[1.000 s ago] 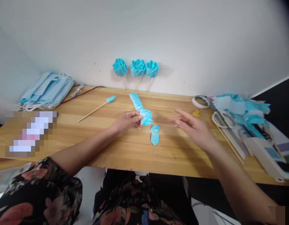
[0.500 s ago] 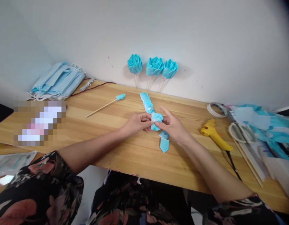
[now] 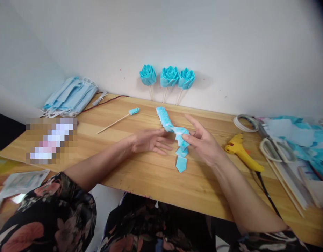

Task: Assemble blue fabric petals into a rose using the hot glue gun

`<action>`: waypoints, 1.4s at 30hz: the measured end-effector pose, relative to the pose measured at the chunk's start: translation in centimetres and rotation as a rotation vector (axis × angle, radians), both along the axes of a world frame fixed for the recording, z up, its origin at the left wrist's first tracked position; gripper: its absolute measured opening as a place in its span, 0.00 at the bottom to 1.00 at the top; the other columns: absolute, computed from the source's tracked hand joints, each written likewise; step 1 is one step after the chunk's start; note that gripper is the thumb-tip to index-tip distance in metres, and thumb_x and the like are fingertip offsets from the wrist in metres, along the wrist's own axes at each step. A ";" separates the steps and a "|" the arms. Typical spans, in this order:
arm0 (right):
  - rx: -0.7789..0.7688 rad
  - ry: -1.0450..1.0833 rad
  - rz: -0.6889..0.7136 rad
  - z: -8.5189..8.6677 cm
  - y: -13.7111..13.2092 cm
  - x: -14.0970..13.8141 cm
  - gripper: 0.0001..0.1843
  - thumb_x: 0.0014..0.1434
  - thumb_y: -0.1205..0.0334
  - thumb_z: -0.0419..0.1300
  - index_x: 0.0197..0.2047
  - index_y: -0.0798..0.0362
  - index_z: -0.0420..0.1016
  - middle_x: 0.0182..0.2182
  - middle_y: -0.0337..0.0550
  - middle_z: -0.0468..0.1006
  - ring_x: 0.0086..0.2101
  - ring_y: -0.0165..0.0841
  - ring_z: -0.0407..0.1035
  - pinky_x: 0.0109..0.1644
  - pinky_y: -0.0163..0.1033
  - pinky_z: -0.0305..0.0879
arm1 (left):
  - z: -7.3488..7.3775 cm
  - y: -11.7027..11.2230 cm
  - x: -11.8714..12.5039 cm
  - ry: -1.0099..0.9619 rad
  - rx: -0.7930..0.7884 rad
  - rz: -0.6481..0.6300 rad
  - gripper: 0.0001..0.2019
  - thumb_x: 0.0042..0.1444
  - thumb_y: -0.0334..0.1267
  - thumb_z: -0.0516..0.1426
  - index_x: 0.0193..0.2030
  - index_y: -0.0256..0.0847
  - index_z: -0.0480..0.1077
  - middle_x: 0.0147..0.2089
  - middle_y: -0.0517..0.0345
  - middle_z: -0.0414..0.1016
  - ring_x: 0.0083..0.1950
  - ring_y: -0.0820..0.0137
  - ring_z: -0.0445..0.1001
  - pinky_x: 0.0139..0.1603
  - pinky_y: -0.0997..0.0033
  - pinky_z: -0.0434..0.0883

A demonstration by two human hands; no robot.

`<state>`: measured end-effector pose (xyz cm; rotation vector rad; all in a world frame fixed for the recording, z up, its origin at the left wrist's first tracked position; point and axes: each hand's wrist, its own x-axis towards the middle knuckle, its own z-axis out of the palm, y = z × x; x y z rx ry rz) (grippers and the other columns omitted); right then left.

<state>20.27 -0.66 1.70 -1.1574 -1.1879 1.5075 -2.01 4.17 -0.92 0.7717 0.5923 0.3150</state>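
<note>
Between my hands runs a row of overlapping blue folded petals [image 3: 164, 119], cut from mask-like fabric. Its near end holds several petals spaced further apart, down to a single pointed petal [image 3: 181, 163] on the wood. My right hand [image 3: 203, 141] pinches a few petals between thumb and fingers, its index finger stretched away. My left hand [image 3: 149, 140] is open beside the row, palm turned toward it and fingers spread. Left of the row lies a thin stick [image 3: 113, 124] with a small blue bud [image 3: 134, 111] on its tip.
Three blue fabric roses [image 3: 170, 77] on sticks lean on the wall. A yellow glue gun [image 3: 244, 154], scissors [image 3: 278, 150], a tape roll [image 3: 245, 123] and blue scraps [image 3: 289, 131] lie at right. Stacked masks [image 3: 71, 94] and a blurred-out object [image 3: 52, 140] are at left.
My left hand has let go of the petals and opened, moving slightly left and down. My right hand keeps its pinch and has shifted a little right. The view has tilted slightly.
</note>
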 end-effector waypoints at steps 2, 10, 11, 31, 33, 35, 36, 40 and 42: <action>-0.002 0.055 0.007 0.2 -0.3 -0.3 0.53 0.49 0.56 0.71 0.72 0.47 0.49 0.29 0.35 0.79 0.29 0.31 0.72 0.32 0.36 0.67 | -0.1 0.3 0.4 -0.003 -0.007 0.084 0.21 0.66 0.49 0.50 0.56 0.36 0.70 0.58 0.41 0.73 0.54 0.60 0.75 0.58 0.55 0.69; 0.017 0.008 0.145 -0.1 -0.9 -1.3 0.48 0.51 0.59 0.69 0.71 0.48 0.53 0.30 0.37 0.80 0.27 0.30 0.71 0.30 0.34 0.63 | 0.9 3.4 3.3 0.153 0.141 0.429 0.05 0.60 0.31 0.54 0.37 0.33 0.70 0.29 0.55 0.74 0.30 0.72 0.72 0.38 0.71 0.70; 0.017 -0.029 0.141 -0.3 -0.9 -1.3 0.48 0.52 0.60 0.68 0.71 0.48 0.52 0.29 0.36 0.80 0.27 0.30 0.71 0.29 0.33 0.62 | 1.1 3.9 3.8 0.160 0.191 0.452 0.03 0.58 0.29 0.55 0.38 0.33 0.70 0.28 0.57 0.73 0.28 0.73 0.71 0.35 0.72 0.69; 0.048 -0.103 -0.041 -2.5 0.8 -1.0 0.46 0.52 0.59 0.65 0.71 0.51 0.53 0.27 0.34 0.77 0.24 0.28 0.68 0.28 0.34 0.66 | 2.3 0.9 0.8 0.526 0.703 0.324 0.14 0.62 0.44 0.53 0.33 0.34 0.71 0.28 0.56 0.70 0.25 0.76 0.68 0.22 0.77 0.65; 0.052 -0.096 -0.045 -2.6 0.8 -1.0 0.46 0.51 0.58 0.66 0.70 0.52 0.54 0.27 0.35 0.76 0.24 0.28 0.68 0.29 0.34 0.66 | 2.5 -0.1 0.8 0.545 0.642 0.186 0.16 0.61 0.46 0.54 0.30 0.34 0.71 0.28 0.54 0.72 0.24 0.75 0.69 0.21 0.75 0.65; 0.047 -0.099 -0.037 -2.7 0.8 -1.1 0.47 0.51 0.57 0.66 0.70 0.53 0.54 0.26 0.34 0.76 0.23 0.27 0.67 0.27 0.34 0.65 | 2.2 -0.3 1.0 0.546 0.579 0.123 0.18 0.60 0.48 0.56 0.27 0.34 0.71 0.26 0.53 0.72 0.23 0.74 0.69 0.21 0.75 0.65; 0.045 -0.103 -0.029 -2.7 0.8 -1.1 0.47 0.50 0.57 0.66 0.70 0.53 0.54 0.26 0.33 0.75 0.23 0.27 0.66 0.27 0.34 0.64 | 1.9 -0.2 1.3 0.541 0.554 0.116 0.18 0.60 0.47 0.56 0.26 0.35 0.71 0.23 0.54 0.71 0.22 0.74 0.69 0.21 0.75 0.64; 0.052 -0.131 -0.019 -2.6 0.7 -1.1 0.45 0.51 0.56 0.66 0.69 0.52 0.55 0.25 0.33 0.74 0.22 0.27 0.65 0.24 0.33 0.62 | 0.8 0.6 2.0 0.497 0.542 0.193 0.15 0.57 0.40 0.59 0.22 0.36 0.67 0.18 0.59 0.68 0.17 0.78 0.64 0.20 0.77 0.60; 0.061 -0.145 -0.030 -2.6 0.8 -1.0 0.44 0.51 0.57 0.66 0.69 0.51 0.56 0.25 0.33 0.74 0.22 0.27 0.65 0.24 0.33 0.62 | 0.4 0.7 2.1 0.471 0.558 0.219 0.14 0.57 0.39 0.59 0.23 0.36 0.66 0.18 0.60 0.69 0.17 0.79 0.64 0.20 0.78 0.59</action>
